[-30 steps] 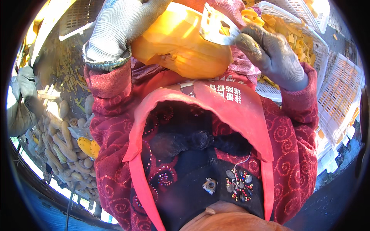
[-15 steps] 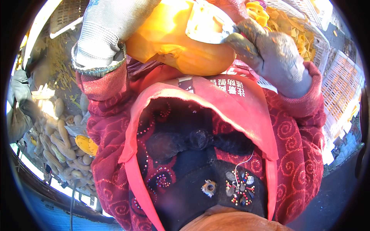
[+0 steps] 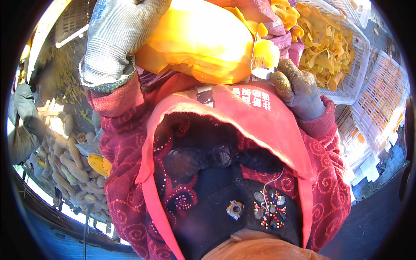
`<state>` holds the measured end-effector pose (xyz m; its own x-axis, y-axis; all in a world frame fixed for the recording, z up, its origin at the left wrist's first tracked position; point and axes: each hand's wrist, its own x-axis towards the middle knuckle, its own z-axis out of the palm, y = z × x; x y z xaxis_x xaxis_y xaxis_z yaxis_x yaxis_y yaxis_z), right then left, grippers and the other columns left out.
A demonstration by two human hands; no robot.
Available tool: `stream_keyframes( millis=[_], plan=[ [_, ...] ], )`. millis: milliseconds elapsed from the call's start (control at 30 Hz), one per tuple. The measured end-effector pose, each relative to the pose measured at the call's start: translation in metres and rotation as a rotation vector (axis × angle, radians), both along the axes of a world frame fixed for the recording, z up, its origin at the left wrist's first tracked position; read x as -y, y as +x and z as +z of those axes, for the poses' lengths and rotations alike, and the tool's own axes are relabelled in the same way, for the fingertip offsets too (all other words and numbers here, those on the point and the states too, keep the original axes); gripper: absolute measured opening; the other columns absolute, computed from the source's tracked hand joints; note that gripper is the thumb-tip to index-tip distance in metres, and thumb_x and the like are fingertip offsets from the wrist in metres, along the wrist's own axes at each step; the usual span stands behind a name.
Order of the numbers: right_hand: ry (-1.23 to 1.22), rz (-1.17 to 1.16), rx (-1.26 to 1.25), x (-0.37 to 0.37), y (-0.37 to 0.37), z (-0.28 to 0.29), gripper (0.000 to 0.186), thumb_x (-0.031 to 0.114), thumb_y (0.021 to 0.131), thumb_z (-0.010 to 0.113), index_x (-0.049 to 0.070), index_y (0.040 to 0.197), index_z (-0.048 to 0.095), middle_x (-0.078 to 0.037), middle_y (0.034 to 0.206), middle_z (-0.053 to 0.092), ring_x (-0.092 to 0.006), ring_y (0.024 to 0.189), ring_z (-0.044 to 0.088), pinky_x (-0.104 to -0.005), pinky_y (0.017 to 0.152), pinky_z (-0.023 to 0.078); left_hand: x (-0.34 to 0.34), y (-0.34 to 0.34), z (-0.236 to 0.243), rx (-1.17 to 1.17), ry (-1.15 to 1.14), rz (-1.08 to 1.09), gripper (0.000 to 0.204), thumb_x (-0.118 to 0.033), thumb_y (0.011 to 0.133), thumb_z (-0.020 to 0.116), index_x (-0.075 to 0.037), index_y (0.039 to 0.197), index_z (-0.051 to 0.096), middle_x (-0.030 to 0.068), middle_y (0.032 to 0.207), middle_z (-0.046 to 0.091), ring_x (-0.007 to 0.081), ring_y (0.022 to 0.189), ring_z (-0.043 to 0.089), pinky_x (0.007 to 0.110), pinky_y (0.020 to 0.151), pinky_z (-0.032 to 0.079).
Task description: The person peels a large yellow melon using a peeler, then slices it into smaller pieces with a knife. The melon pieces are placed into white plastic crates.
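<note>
My left hand (image 3: pixel 117 38), in a pale knitted glove, grips the upper left of a large peeled orange pumpkin (image 3: pixel 193 43); its fingertips are mostly out of view. The pumpkin lies over my lap, bright in sunlight. My right hand (image 3: pixel 297 86), in a stained grey glove, is closed on a metal peeler (image 3: pixel 261 72) at the pumpkin's right end. Thick curls of orange peel (image 3: pixel 265 52) stand out at the blade. I wear a red apron (image 3: pixel 225 104) over patterned sleeves.
A white crate (image 3: pixel 359 65) full of peel strips (image 3: pixel 325 52) stands at right, beside another slatted crate (image 3: pixel 377 104). At left lie many pale long squashes (image 3: pixel 71 164), two yellow ones (image 3: pixel 99 165) and scattered peel. Dark gloves (image 3: pixel 24 117), perhaps worn, show at the far left edge.
My right hand and peeler have moved down toward the pumpkin's right end, and peel curls now show there. My left hand and the pumpkin have shifted a little left.
</note>
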<state>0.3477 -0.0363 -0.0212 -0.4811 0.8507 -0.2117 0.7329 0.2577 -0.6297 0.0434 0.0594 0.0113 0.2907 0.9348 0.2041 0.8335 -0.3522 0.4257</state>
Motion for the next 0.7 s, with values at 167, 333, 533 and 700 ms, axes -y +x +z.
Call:
stream_keyframes(
  millis=[167,333,533,700],
  plan=[
    [-0.165,-0.094,-0.153,0.005,0.007,-0.009,0.029,0.033,0.094,0.059,0.008,0.107,0.065,-0.017,0.090,0.067,-0.0348,0.075,0.068,-0.0422,0.065,0.054,-0.002,0.006,0.000,0.192,-0.017,0.029,0.024,-0.014,0.092,0.058,0.002,0.078,0.069,0.0229,0.060,0.058,0.0355,0.053,0.060,0.039,0.051,0.044],
    [-0.236,-0.169,-0.224,0.003,0.010,-0.016,0.034,0.034,0.095,0.056,0.008,0.114,0.064,-0.020,0.095,0.068,-0.0376,0.081,0.067,-0.0429,0.071,0.054,-0.010,0.002,0.015,0.016,-0.248,-0.003,0.025,-0.021,0.090,0.060,0.001,0.097,0.071,0.0172,0.079,0.068,0.0255,0.072,0.066,0.035,0.068,0.051],
    [-0.106,-0.056,-0.100,0.006,0.010,-0.012,0.029,0.030,0.093,0.058,0.009,0.112,0.064,-0.017,0.095,0.068,-0.0365,0.076,0.067,-0.0475,0.069,0.052,-0.006,-0.009,0.002,-0.021,-0.364,0.105,0.032,-0.029,0.097,0.055,-0.003,0.102,0.073,0.0122,0.080,0.071,0.0163,0.071,0.066,0.030,0.069,0.051],
    [-0.276,-0.326,-0.288,0.024,0.023,-0.016,0.034,0.036,0.096,0.053,0.005,0.104,0.065,-0.018,0.083,0.066,-0.0373,0.074,0.064,-0.0434,0.068,0.050,0.001,-0.016,0.012,0.060,-0.225,0.055,0.027,-0.024,0.095,0.056,-0.003,0.094,0.073,0.0182,0.086,0.070,0.0330,0.080,0.069,0.039,0.072,0.054]
  ],
)
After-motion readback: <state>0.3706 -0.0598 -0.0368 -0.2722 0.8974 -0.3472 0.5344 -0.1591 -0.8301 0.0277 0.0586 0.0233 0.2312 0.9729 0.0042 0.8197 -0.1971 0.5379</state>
